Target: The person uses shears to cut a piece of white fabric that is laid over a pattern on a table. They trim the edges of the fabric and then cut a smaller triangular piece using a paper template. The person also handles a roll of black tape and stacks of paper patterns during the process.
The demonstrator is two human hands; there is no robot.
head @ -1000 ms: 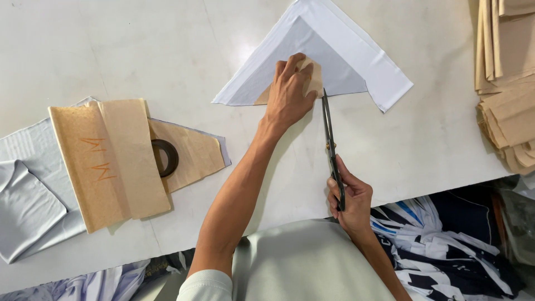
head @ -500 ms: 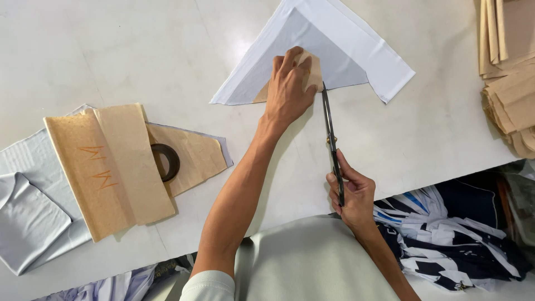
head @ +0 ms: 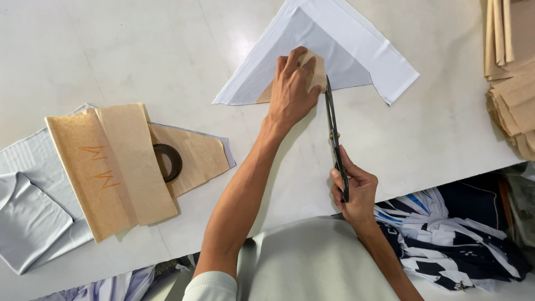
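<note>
The left hand [head: 292, 83] lies flat, fingers [head: 284, 61] pressed together, holding a tan paper pattern [head: 317, 69] down on folded white fabric [head: 345, 50] on the bench [head: 139, 50]. Just right of those fingers, the right hand [head: 354, 189] grips the handles of dark scissors [head: 334, 134], fingers curled through them; the blades look nearly closed, tips at the pattern's edge. Judging from how things lie, cutting along the pattern has barely begun: the fabric edge beside the blades looks uncut. Well left of the hands, more tan pattern pieces [head: 111, 167] and a dark tape roll [head: 167, 161] rest on grey fabric [head: 28, 217]. Far right sits a stack of tan paper [head: 512, 95]. Below the pale bench edge, striped cloth [head: 440, 234] is heaped.
</note>
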